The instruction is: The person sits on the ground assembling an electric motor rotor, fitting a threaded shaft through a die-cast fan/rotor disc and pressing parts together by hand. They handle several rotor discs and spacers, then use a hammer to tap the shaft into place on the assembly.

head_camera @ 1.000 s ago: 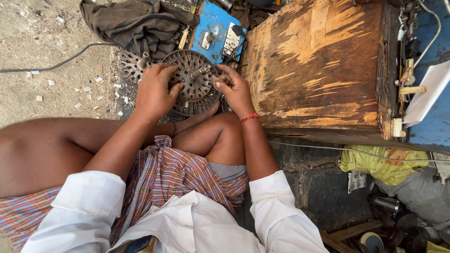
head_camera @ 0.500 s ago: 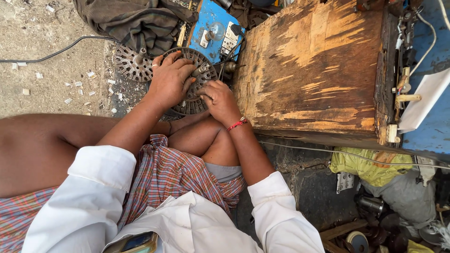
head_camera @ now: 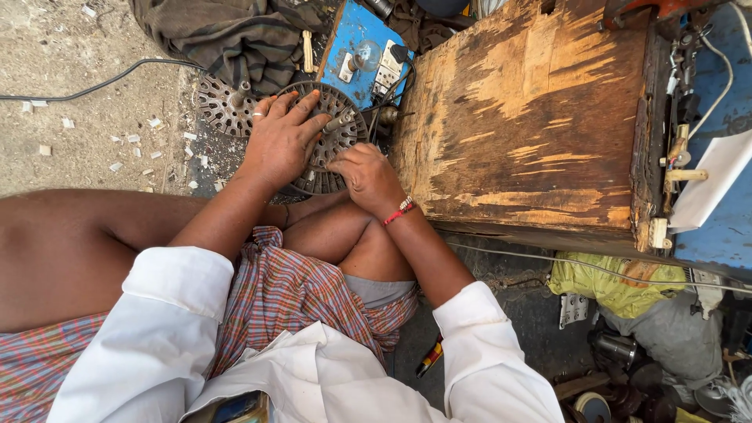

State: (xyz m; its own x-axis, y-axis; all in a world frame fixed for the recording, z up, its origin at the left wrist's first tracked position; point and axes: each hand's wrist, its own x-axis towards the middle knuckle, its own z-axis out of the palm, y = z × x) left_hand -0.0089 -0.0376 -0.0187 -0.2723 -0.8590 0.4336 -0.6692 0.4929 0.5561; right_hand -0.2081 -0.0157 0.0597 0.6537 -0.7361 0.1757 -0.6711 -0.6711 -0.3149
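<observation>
A round grey metal motor cover [head_camera: 338,139] with many slots rests on the ground in front of my folded legs. My left hand [head_camera: 280,139] lies flat on its left half and presses it down, fingers spread, a ring on one finger. My right hand [head_camera: 366,174], with a red thread at the wrist, grips the cover's lower right edge, fingers curled; a small shaft [head_camera: 340,120] sticks out just above it. A second slotted metal disc [head_camera: 219,103] lies to the left, partly under the first.
A worn wooden box [head_camera: 533,117] stands close on the right. A blue metal switch box [head_camera: 362,48] and dark cloth [head_camera: 227,35] lie behind the cover. A black cable [head_camera: 94,88] crosses the gritty ground at left. Rags and tools clutter the lower right.
My left hand slid from the cover's left rim onto its face. My right hand dropped from the upper right rim to the lower right edge. The camera moved closer.
</observation>
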